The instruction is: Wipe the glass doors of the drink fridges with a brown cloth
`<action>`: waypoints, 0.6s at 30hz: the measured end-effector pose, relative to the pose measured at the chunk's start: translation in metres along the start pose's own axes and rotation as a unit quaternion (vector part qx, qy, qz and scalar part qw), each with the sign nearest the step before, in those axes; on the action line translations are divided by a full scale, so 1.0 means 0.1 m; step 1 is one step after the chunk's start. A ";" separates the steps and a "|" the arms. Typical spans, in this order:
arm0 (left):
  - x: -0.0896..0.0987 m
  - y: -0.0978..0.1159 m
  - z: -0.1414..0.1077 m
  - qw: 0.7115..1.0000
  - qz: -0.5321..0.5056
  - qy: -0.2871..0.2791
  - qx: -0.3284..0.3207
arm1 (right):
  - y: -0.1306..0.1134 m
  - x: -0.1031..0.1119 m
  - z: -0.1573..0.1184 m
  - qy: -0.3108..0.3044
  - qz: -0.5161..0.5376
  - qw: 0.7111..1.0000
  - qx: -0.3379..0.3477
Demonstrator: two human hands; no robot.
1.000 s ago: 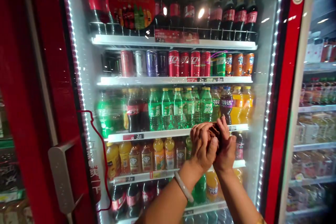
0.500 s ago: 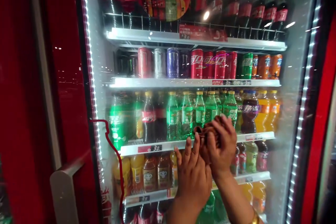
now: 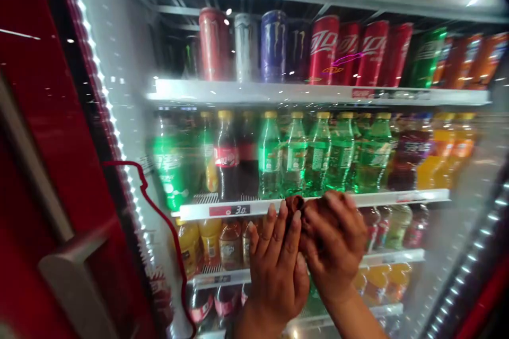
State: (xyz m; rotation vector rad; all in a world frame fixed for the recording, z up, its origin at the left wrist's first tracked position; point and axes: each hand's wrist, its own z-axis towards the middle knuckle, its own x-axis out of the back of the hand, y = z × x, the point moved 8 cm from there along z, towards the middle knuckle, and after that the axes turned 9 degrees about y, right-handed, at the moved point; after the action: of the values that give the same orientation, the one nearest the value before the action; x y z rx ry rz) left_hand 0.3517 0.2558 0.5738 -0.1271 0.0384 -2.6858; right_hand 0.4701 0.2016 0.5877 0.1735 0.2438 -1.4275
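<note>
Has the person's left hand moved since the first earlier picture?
Yes: judged against the 3.0 price tag, the left hand has shifted leftward, nearer to it, and lower in view.

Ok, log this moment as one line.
right hand: holding crumpled dark-brown object | left hand: open, fingers spread close to it, contact unclear | ahead: red-framed drinks cooler, green yellow-capped bottles on white shelf
</note>
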 end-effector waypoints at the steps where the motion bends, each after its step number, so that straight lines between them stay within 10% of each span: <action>1: 0.02 -0.03 -0.02 1.000 0.011 -0.003 0.010 | -0.07 -0.01 -0.14 -0.036 0.019 0.997 0.061; 4: 0.07 -0.14 -0.08 0.996 0.077 -0.016 0.048 | 0.06 0.21 -0.60 -0.103 0.047 0.983 0.144; 10: -0.03 -0.13 -0.16 0.985 0.172 0.010 0.024 | 0.77 0.47 -0.20 0.023 0.008 0.997 -0.068; 14: -0.10 -0.13 -0.22 0.977 0.212 0.002 0.032 | 0.26 0.09 -0.02 -0.009 0.056 0.998 0.013; 18: -0.11 -0.12 -0.26 0.966 0.253 -0.021 0.042 | 0.14 0.22 -0.59 -0.100 0.110 0.983 0.112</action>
State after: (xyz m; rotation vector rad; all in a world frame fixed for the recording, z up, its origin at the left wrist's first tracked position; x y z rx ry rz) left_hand 0.3540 0.2717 0.5476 -0.1277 -0.0497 -2.1694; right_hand 0.4829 0.1983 0.5247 0.2327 -0.0999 -1.2397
